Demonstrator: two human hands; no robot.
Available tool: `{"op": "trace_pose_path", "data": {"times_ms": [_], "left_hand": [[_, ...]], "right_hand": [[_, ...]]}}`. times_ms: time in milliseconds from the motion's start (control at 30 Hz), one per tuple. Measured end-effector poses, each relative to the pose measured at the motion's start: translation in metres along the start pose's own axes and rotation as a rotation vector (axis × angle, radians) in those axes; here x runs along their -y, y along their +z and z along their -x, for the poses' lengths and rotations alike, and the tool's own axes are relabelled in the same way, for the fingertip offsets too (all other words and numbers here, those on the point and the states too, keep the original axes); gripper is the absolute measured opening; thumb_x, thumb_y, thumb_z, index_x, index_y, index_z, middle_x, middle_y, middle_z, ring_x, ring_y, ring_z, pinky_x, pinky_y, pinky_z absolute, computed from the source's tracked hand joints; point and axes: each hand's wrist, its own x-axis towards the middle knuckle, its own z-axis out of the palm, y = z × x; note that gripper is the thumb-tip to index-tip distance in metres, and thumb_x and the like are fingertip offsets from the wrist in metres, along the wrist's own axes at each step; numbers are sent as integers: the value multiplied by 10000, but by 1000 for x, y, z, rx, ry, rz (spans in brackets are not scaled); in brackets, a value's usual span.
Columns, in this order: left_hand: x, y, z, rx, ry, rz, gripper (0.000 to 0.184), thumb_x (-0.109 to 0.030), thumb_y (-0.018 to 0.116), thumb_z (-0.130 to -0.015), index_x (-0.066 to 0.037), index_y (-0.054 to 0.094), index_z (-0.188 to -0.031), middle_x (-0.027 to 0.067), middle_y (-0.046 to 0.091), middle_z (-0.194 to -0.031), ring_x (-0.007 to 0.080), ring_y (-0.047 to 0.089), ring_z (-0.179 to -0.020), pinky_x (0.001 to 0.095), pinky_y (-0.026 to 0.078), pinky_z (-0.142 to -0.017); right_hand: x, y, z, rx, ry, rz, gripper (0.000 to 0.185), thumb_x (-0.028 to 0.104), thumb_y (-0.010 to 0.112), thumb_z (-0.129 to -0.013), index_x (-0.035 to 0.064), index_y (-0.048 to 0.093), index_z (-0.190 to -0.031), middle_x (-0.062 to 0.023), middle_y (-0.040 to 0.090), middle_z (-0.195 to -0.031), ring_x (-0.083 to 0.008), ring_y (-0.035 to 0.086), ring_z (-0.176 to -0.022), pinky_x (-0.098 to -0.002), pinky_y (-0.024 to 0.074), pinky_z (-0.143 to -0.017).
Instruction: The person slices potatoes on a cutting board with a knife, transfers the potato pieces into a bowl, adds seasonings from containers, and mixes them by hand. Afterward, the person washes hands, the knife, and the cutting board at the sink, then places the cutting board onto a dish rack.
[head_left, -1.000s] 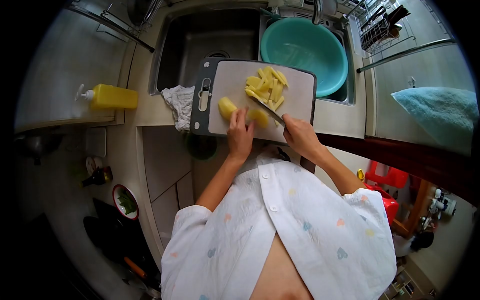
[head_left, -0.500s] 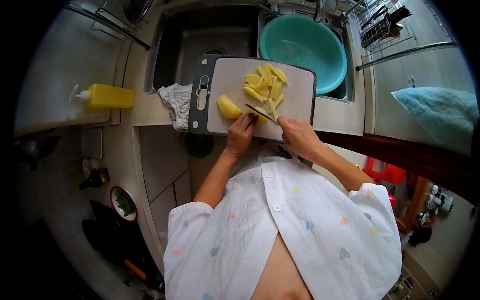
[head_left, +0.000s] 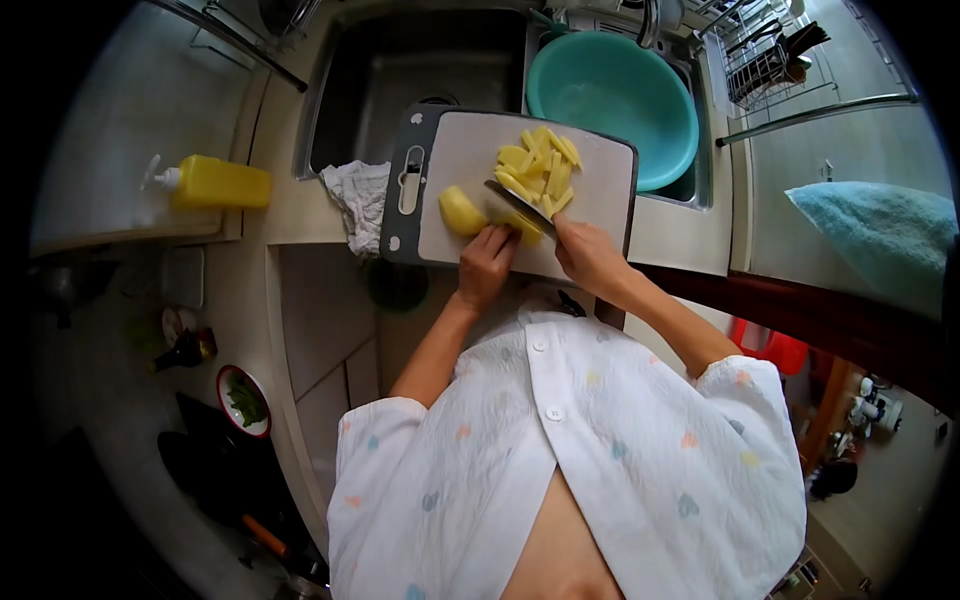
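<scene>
My right hand (head_left: 588, 256) is closed round the handle of a kitchen knife, whose blade (head_left: 517, 199) slants up and left over the cutting board (head_left: 455, 150). My left hand (head_left: 486, 266) has its bent fingertips pressed on a peeled potato piece (head_left: 527, 229), which lies partly under the blade. A larger peeled potato chunk (head_left: 461, 211) rests just left of these fingers. Beyond the blade, potato strips (head_left: 542, 160) form a loose pile, with some strips touching or close to the knife. The knife handle is mostly hidden in my grip.
Behind the board are a metal sink (head_left: 385, 85) and a teal basin (head_left: 612, 105). A crumpled white cloth (head_left: 357, 200) touches the board's left side. A yellow pump bottle (head_left: 222, 184) stands farther left, and a bowl of greens (head_left: 244, 402) sits lower left. A blue towel (head_left: 880, 225) hangs at right.
The knife has moved away from my body, off the potato piece's edge and towards the pile. The nearest strips now lie closer to the pile. My left hand stays at the potato piece.
</scene>
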Motion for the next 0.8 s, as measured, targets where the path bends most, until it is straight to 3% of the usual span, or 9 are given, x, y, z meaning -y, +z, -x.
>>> {"op": "trace_pose_path", "data": {"times_ms": [300,567,633,800], "left_hand": [[4,2,3,-13,9,-24,201,7,618,-726,13,662,-922,134,643,-984,311,631,-850,376,531,-720],[5,2,3,-10,0,-15,187,6,628,-720,3,661,-904,117,642,-951,298,629,-828,362,528,-695],[4,0,0,-32,18,-26,188,6,629,-719,2,659,-904,116,640,-946,299,627,-820,363,527,-690],[2,0,2,-33,-24,15,161,21,639,-730,11,652,-890,132,641,-948,309,629,-821,372,527,-695]], "right_hand": [[13,-19,13,110,-17,143,189,3,548,-751,-28,439,-902,-238,587,-686,-444,585,-684,-529,444,-617],[5,9,0,166,-9,130,205,9,549,-760,-27,460,-941,-232,608,-710,-421,606,-688,-520,455,-611],[3,23,1,-5,-37,66,219,11,549,-764,-27,443,-953,-226,609,-732,-423,601,-713,-514,453,-618],[-5,10,-1,-21,-21,-25,205,3,549,-767,-18,420,-924,-215,589,-722,-432,578,-719,-512,439,-620]]}}
